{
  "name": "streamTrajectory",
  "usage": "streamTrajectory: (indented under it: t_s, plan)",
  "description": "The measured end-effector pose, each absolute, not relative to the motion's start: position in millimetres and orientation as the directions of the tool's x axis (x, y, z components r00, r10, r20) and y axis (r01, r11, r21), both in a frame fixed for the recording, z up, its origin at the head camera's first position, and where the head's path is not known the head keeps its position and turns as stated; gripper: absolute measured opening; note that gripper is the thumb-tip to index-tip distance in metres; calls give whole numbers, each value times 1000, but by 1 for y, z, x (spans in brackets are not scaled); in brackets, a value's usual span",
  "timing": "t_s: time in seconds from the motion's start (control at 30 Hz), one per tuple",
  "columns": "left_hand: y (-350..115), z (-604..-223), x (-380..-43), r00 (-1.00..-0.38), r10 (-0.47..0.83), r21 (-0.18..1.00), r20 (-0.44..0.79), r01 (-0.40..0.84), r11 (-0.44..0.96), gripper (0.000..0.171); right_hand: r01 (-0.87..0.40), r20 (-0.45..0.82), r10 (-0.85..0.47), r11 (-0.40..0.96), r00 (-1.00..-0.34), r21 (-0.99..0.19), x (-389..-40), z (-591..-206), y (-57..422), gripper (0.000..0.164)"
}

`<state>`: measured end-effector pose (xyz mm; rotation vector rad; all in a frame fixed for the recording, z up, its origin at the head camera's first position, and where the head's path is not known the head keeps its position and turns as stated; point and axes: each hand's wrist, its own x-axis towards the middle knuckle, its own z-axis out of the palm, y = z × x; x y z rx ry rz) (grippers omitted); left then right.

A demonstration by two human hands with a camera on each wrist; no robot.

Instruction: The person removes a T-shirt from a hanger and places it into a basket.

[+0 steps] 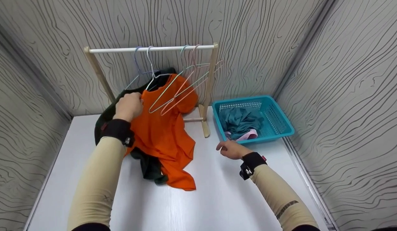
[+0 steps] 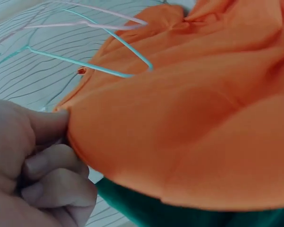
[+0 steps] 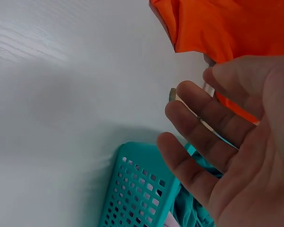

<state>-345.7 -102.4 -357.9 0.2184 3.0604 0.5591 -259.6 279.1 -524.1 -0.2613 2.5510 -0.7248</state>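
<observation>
One free right hand, fingers loosely bent, above desk, just this side of teal basket with teal cloth inside. Left hand pinches edge of orange shirt; shirt spreads right of and below that hand, lower end left of right hand. Dark green garment behind shirt, showing left of left hand. White hanger at shirt's neck, beyond left hand, hooked over rack bar.

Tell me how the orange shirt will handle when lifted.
Probably floppy: the orange shirt hangs in loose folds. Likely light for its size, as the cloth looks thin where the left hand pinches its edge.
</observation>
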Motion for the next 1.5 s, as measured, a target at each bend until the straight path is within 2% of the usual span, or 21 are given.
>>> streamTrajectory:
  t_s: [0.27, 0.5, 0.7, 0.93, 1.17, 1.5]
  plan:
    - [-109, -353, -342, -991, 91, 350, 97, 119, 929, 31, -32, -412, -296, 842, -862, -538, -256, -526, 277, 26]
    - [-118, -337, -336, -970, 78, 342, 232, 156, 927, 29, -116, -357, -347, 838, -867, -534, -256, -523, 276, 27]
    - [-130, -346, -320, -975, 39, 298, 218, 104, 949, 34, -83, -404, -336, 845, -851, -529, -255, -525, 274, 27]
    - [-161, -373, -304, -969, 7, 243, 248, 69, 967, 40, -53, -428, -315, 852, -847, -521, -255, -529, 272, 25]
    - [-199, -398, -289, -982, -55, 221, 182, -14, 975, 42, -45, -434, -313, 851, -845, -524, -255, -531, 270, 25]
    - [-238, -418, -266, -994, 39, 193, 101, 58, 980, 33, -87, -437, -354, 848, -827, -522, -257, -532, 265, 26]
